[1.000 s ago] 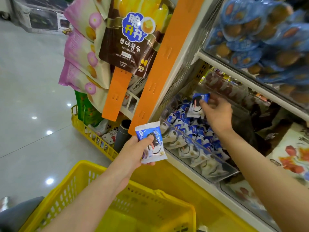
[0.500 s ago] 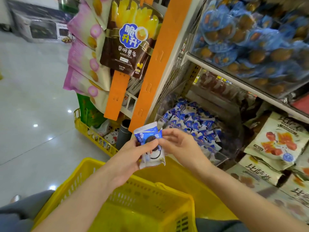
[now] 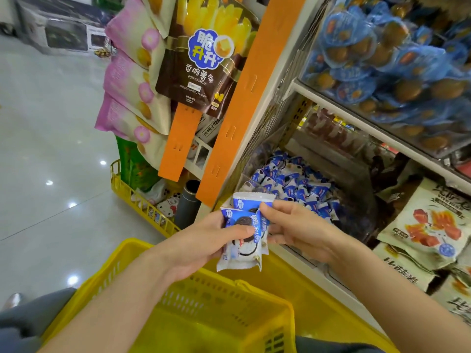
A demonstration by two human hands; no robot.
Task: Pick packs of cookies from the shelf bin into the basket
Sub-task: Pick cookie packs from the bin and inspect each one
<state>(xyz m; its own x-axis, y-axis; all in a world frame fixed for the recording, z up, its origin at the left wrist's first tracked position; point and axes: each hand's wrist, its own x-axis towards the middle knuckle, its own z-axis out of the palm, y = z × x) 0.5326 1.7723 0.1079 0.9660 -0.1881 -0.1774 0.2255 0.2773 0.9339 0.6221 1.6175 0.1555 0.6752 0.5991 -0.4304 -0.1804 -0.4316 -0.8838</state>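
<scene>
Head camera, looking down: a person's two bare forearms are reaching in from the bottom edge and meeting at the centre of the frame, above a yellow basket (image 3: 254,289) of slotted hard plastic whose far corners are cut off by the lower edge. The left hand (image 3: 204,245) is gripping a front cookie pack (image 3: 242,240), a small, glossy, pillow-shaped wrapper in blue and white with crimped ends and a dark round cookie printed on it; the thumb is lying across its face. A rear cookie pack (image 3: 251,200) is peeking out just behind and above it, mostly hidden. The right hand (image 3: 300,230) is pinching that pack's right edge between thumb and curled fingers, so both hands are touching the same small stack. Right of centre, the shelf bin (image 3: 244,182), with a clear plastic front wall, is holding a heap of loose packs (image 3: 293,184) of the same kind; its back is sinking into shadow. An orange strip (image 3: 244,98) is running diagonally up the shelf's edge. At the upper centre a brown potato sticks bag (image 3: 201,59) is hanging beside pink pouches (image 3: 132,80). In the upper right, blurred blue-wrapped round snacks (image 3: 382,59) are filling a higher bin. At the lower right, beige pouches (image 3: 430,222) are lying partly out of frame. Glossy pale floor (image 3: 51,149) is filling the left.
</scene>
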